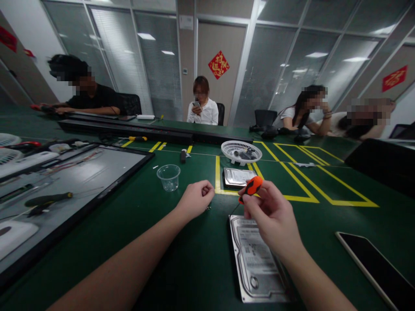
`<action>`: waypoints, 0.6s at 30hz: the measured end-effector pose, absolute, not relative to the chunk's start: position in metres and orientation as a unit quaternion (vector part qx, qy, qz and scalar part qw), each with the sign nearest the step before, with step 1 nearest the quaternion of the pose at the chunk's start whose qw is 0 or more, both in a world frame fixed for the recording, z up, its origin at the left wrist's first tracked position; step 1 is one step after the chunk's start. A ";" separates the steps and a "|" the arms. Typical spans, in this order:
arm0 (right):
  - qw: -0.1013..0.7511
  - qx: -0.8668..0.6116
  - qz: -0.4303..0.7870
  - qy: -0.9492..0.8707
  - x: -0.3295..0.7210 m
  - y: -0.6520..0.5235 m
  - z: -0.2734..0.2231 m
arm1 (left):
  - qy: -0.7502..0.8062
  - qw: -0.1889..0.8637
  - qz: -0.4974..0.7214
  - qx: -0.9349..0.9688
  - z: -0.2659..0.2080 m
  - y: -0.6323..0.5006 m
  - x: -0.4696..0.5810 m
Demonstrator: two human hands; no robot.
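Note:
My right hand [274,211] is closed around the orange-and-black handle of a screwdriver [253,185]. Its thin shaft slants down to the upper left corner of a silver hard drive [256,263] lying on the green table [155,259]. Left of that drive, my left hand [196,198] rests low over the table with its fingers curled together; whatever they may hold is hidden. Some tiny shiny metal pieces, perhaps screws [208,208], show just below those fingers. A clear plastic cup [169,178] stands beyond my left wrist. Behind the screwdriver lies a second hard drive [238,177].
A white basket [241,151] with small dark parts sits farther back. At left is a large black-framed panel [106,166] bearing tools, including a dark-handled screwdriver [48,198]. A phone [379,268] lies at right. Several people sit across the table, behind a long black bar [129,129].

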State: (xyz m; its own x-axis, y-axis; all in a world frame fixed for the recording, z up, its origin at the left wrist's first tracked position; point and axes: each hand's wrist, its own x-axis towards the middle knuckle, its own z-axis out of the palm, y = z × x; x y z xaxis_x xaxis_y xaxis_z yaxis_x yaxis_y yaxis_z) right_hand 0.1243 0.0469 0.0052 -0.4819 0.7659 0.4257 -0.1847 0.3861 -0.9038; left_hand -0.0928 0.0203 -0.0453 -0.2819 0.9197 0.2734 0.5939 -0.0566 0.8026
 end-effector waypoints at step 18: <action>0.472 -0.224 0.498 -0.692 0.125 0.047 0.003 | 0.661 0.176 0.453 0.572 -0.046 0.021 -0.093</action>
State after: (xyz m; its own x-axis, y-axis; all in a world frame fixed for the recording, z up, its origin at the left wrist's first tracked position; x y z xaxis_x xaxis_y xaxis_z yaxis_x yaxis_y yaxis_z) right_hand 0.1246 0.0473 0.0029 -0.4541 0.7807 0.4294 -0.1599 0.4027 -0.9013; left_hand -0.0929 0.0209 -0.0460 -0.2842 0.9155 0.2846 0.5964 -0.0636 0.8002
